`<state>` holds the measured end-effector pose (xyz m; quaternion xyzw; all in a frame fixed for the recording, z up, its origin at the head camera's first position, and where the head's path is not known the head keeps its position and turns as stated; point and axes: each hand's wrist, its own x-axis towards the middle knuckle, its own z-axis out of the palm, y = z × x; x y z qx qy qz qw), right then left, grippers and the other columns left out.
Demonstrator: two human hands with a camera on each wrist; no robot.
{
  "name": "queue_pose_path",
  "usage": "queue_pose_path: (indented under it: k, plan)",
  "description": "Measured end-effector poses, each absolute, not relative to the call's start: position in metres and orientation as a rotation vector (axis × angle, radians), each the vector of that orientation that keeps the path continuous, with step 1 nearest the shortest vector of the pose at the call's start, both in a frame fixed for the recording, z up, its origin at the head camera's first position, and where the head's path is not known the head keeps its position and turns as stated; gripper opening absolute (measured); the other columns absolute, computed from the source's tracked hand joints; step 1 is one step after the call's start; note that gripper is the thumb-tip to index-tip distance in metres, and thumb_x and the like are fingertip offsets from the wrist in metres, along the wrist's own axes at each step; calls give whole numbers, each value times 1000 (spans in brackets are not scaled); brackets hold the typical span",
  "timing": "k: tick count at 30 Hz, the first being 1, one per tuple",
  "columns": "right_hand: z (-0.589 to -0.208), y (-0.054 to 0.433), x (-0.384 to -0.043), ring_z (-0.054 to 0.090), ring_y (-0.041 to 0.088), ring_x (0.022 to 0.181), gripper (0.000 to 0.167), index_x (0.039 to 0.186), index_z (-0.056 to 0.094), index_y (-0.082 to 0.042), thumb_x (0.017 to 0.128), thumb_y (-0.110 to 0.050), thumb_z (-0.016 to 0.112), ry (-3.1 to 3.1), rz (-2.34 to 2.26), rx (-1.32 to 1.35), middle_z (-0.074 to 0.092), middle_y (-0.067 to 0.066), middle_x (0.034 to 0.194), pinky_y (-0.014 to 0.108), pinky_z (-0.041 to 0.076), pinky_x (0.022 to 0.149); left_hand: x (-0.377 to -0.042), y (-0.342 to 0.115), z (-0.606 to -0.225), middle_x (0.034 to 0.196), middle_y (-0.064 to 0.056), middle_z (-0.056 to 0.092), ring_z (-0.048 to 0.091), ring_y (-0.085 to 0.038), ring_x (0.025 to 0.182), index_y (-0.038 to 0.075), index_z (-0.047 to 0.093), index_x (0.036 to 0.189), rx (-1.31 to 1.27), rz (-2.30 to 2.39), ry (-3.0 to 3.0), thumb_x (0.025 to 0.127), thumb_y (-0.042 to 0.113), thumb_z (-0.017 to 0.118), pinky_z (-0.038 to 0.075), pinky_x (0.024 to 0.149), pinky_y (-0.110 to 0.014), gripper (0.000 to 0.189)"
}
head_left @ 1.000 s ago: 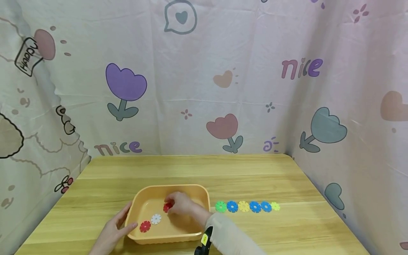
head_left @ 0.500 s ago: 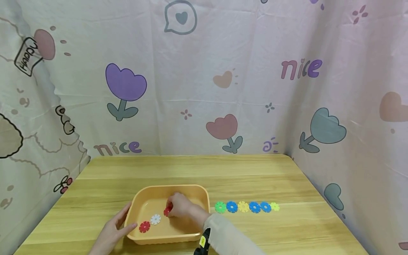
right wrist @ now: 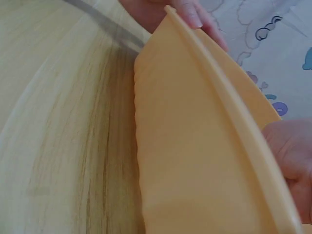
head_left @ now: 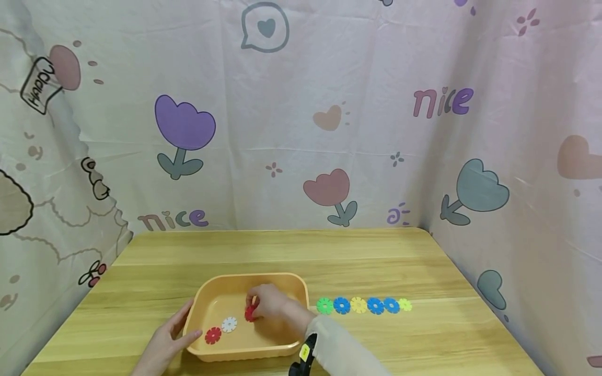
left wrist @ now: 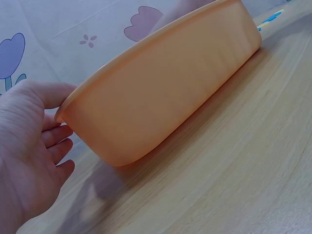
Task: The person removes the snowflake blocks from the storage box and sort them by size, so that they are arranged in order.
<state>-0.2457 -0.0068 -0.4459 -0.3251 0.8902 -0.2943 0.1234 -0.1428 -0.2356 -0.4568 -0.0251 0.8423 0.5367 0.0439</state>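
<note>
My left hand (head_left: 165, 337) grips the near left corner of an orange plastic basin (head_left: 244, 354), its thumb over the rim and the fingers along the outside wall. In the left wrist view, the left hand (left wrist: 29, 141) shows this hold from outside. Down in the basin my right hand (head_left: 270, 303) pinches a red snowflake disc (head_left: 250, 314), partly covered by the fingers. Left of it, a white snowflake disc (head_left: 229, 325) and another red snowflake disc (head_left: 213, 336) lie flat on the basin floor. The basin wall (right wrist: 195, 146) hides the discs from the right wrist view.
Right of the basin, several snowflake discs lie in a row on the wooden table (head_left: 376, 261): a green disc (head_left: 325, 306), blue discs (head_left: 342, 306), a yellow disc (head_left: 359, 305) and a small yellow-green disc (head_left: 405, 305). A printed curtain (head_left: 263, 130) hangs behind.
My right hand has shifted slightly within the basin, and the red snowflake disc at its fingertips has come a little nearer. The left hand and the basin have stayed in place.
</note>
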Motion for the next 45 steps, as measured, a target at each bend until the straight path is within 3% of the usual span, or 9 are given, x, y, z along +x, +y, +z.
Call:
queue_pose_path:
  k: [3, 7, 14, 18, 22, 32, 34, 38, 45]
  plan:
    - [-444, -1, -247, 53, 3, 58, 15, 79, 62, -6, 77, 6, 70, 2507, -977, -901, 60, -1, 70, 16, 46, 52, -143, -235, -457, 148, -28, 17, 20, -43, 133, -5, 17, 146, -78, 1647, 2569, 89, 24, 62, 40, 97, -30, 78]
    - [-440, 9, -248, 57, 9, 55, 13, 83, 63, -2, 79, 10, 65, 2375, -1171, -813, 62, 4, 70, 21, 51, 49, -144, -235, -456, 148, -27, 18, 21, -41, 133, -4, 17, 146, -78, 1666, 2560, 89, 26, 63, 39, 93, -20, 79]
    - [-431, 31, -255, 64, 22, 61, 13, 93, 64, 1, 82, 8, 62, 2243, -1400, -720, 61, 5, 71, 34, 56, 57, -145, -236, -459, 148, -29, 16, 18, -44, 133, -4, 14, 146, -86, 1634, 2562, 90, 26, 62, 31, 101, -42, 80]
    - [-423, 47, -260, 64, 38, 70, 15, 97, 62, 6, 83, 10, 60, 2150, -1523, -679, 61, 9, 75, 40, 56, 63, -145, -236, -459, 148, -28, 17, 20, -43, 133, -4, 15, 146, -88, 1630, 2576, 90, 24, 62, 31, 100, -40, 78]
    - [-416, 65, -265, 63, 43, 75, 15, 98, 61, 8, 84, 10, 60, 2107, -1599, -655, 61, 9, 76, 39, 57, 64, -145, -237, -459, 147, -29, 16, 19, -45, 133, -5, 14, 146, -75, 1629, 2573, 90, 23, 61, 30, 100, -42, 78]
    - [-415, 125, -277, 62, 18, 65, 19, 101, 57, 13, 83, 9, 60, 2114, -1728, -559, 61, 8, 77, 41, 56, 68, -144, -234, -457, 148, -26, 17, 21, -41, 133, -4, 15, 146, -85, 1633, 2582, 90, 25, 61, 34, 99, -33, 78]
    - [-417, 139, -278, 62, 18, 66, 20, 103, 56, 13, 84, 7, 60, 2120, -1743, -530, 61, 8, 79, 42, 56, 70, -144, -234, -456, 148, -28, 16, 20, -42, 133, -6, 14, 146, -74, 1633, 2579, 91, 25, 61, 29, 101, -40, 78]
    - [-423, 167, -278, 62, 20, 71, 23, 105, 55, 12, 85, 4, 61, 2149, -1768, -448, 60, 10, 83, 42, 55, 73, -144, -234, -457, 148, -27, 17, 20, -42, 133, -5, 15, 146, -78, 1632, 2584, 90, 26, 61, 29, 102, -41, 79]
    - [-428, 213, -273, 62, 26, 79, 25, 107, 54, 12, 86, 1, 61, 2242, -1795, -299, 61, 10, 87, 45, 53, 77, -144, -235, -457, 149, -25, 18, 20, -39, 134, -3, 16, 146, -84, 1669, 2572, 90, 27, 62, 31, 87, -8, 78]
